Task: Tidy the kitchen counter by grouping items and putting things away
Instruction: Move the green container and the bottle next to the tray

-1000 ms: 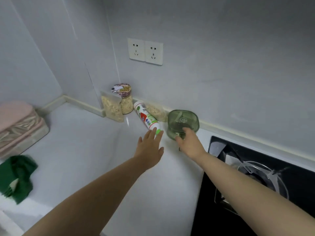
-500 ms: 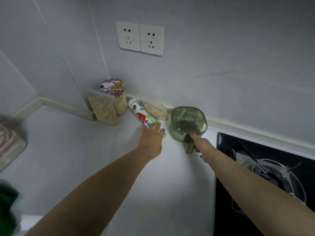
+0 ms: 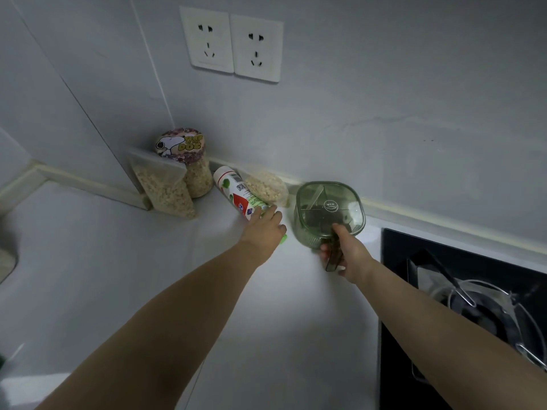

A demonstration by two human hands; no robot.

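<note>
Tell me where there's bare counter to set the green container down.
Bare counter: the wide stretch in front of the bag, and the strip between bottle and stove, nearer you. Crowded along the wall: jar, bag, bottle, container.

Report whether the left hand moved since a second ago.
Yes. The left hand went forward toward the back wall: its fingers, earlier at the green cap of the bottle, now lie on its label.

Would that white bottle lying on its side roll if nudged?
Probably yes: the bottle is round and lies on its side on a smooth counter, so it would likely roll. It looks like stiff plastic, probably light. The left hand over its capped end should steady it.
</note>
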